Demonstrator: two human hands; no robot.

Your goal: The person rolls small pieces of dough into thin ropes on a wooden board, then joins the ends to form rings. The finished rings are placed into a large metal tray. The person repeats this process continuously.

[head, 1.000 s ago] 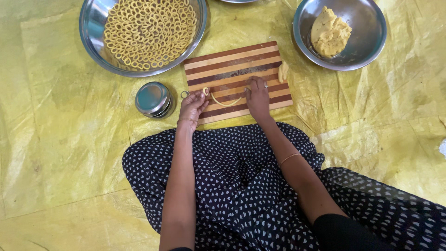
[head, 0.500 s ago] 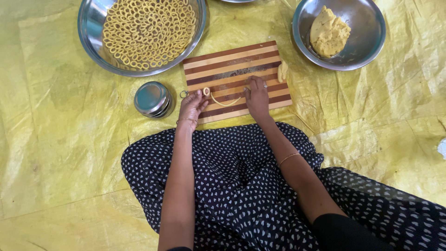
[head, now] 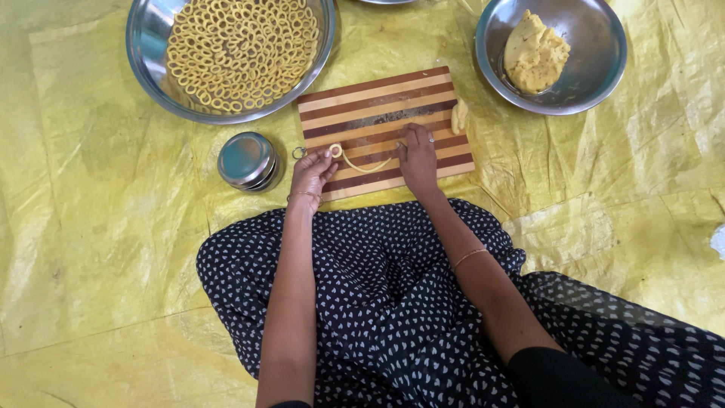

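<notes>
You are working at the near edge of the striped cutting board [head: 381, 121]; bare board lies beyond. Your left hand [head: 311, 174] is pinching the curled end of the dough rope [head: 361, 165]. Your right hand [head: 418, 155] is pressing flat, fingers extended, on its other end. Rope's long axis is running left-right, sagging slightly toward you.

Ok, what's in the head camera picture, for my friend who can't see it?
A seated person's left hand curls one end of a thin dough rope into a loop on a striped wooden board, the right hand pressing the other end. Nearby, on yellow sheeting, are a steel bowl of dough rings, another holding a dough lump, and a small round tin.
</notes>
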